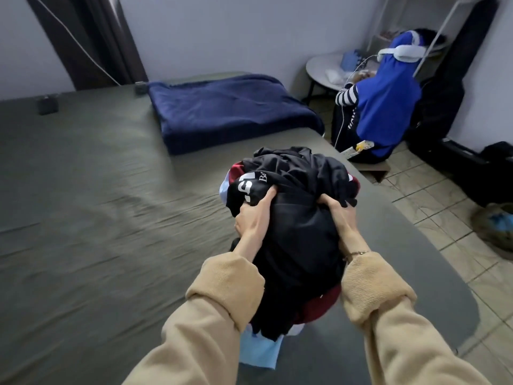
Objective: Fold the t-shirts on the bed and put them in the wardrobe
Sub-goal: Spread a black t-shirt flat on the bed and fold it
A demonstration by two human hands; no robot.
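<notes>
A bundle of crumpled t-shirts (297, 234), mostly black with dark red and light blue cloth showing at the edges, hangs between my arms above the grey-green bed (97, 218). My left hand (254, 218) grips the bundle's left side, fingers curled into the black cloth beside white lettering. My right hand (340, 212) grips its right side the same way. A light blue shirt (259, 351) dangles below the bundle. No wardrobe is in view.
A folded navy blanket (230, 112) lies on the bed's far right part. Beyond the bed's right edge a person in blue (385, 107) sits on the tiled floor by a round table (324, 68). Dark bags (472, 168) line the right wall.
</notes>
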